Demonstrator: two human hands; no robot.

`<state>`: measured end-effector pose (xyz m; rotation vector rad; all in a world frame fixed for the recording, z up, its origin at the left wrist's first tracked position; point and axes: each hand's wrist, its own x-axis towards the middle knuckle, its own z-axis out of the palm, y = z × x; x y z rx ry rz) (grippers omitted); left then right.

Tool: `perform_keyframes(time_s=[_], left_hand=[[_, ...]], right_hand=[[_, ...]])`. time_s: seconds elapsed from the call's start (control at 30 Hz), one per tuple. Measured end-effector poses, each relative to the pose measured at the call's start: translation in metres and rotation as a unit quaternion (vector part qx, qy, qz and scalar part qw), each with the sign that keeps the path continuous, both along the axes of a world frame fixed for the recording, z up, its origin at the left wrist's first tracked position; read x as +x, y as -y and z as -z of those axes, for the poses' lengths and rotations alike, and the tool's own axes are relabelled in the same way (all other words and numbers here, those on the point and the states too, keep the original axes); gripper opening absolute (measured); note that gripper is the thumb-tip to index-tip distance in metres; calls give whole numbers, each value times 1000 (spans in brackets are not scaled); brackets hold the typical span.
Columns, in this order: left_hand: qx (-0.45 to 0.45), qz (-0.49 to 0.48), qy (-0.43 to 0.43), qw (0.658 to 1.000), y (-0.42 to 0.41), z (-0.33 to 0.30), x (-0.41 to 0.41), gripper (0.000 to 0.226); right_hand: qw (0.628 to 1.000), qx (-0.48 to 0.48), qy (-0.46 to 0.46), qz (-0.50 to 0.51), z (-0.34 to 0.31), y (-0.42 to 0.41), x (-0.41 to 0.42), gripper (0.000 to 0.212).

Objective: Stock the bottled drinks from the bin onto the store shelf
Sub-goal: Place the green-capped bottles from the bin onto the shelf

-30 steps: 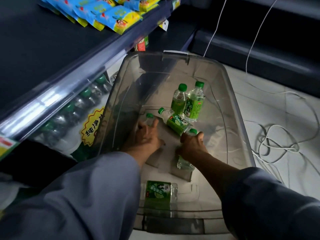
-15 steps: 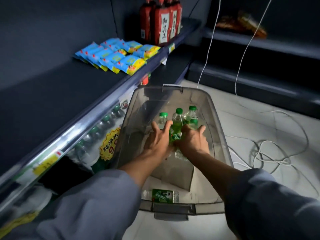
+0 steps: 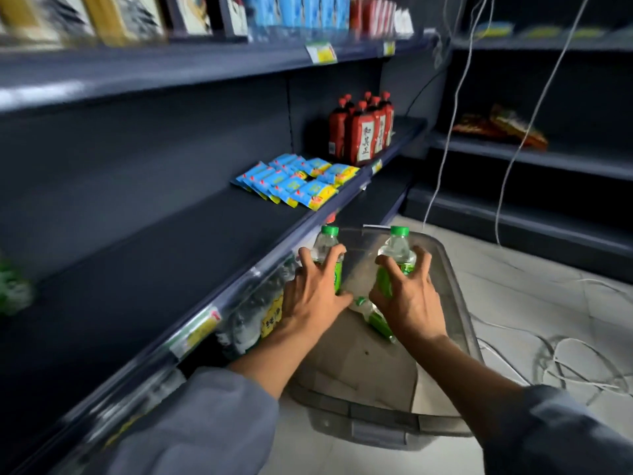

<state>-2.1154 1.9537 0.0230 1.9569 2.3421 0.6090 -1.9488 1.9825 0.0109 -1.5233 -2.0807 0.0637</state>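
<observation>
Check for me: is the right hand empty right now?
No, the right hand grips an upright green-capped bottle above the bin.

Two clear green-capped bottles, the left bottle and the right bottle, stand upright above the grey translucent bin; a third bottle lies tilted inside, beside the dark shelf

Both grey-sleeved arms reach forward, side by side. The left hand and right hand each grip 1 upright bottle, fingers spread and curled.
</observation>
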Motion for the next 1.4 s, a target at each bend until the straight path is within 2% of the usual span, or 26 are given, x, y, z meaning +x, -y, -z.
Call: perform_keyframes(time_s=[0.3,0.43,0.57,0.7,0.8,1.0,1.13,1.4], left_hand=[[58,-100,-23,993,64,-31,-65,79],[53,-155,21,986,91,-30,-101,79],[103,-224,53,968,108,-38,-143,78],[142,-272,34,951,122,-43,-181,80],[145,-296,20,944,136,-40,-205,82],[137,-345,8,928,160,-32,-242,85],[163,-385,39,908,171,-22,-259,84],[172,-448,46,876,185,-14,-287,82]], right_hand=[[993,34,-45,-101,-29,20,-75,56],[985,42,-89,-144,-29,34,-130,58],[971,40,-145,-184,-26,52,-189,56],[961,42,-138,-238,-27,77,-239,53],[946,45,-151,-284,-32,91,-269,54],[936,38,-162,-309,-40,107,-317,53],[922,20,-178,-344,-31,119,-340,54],[895,-16,-219,-389,-7,138,-388,52]])
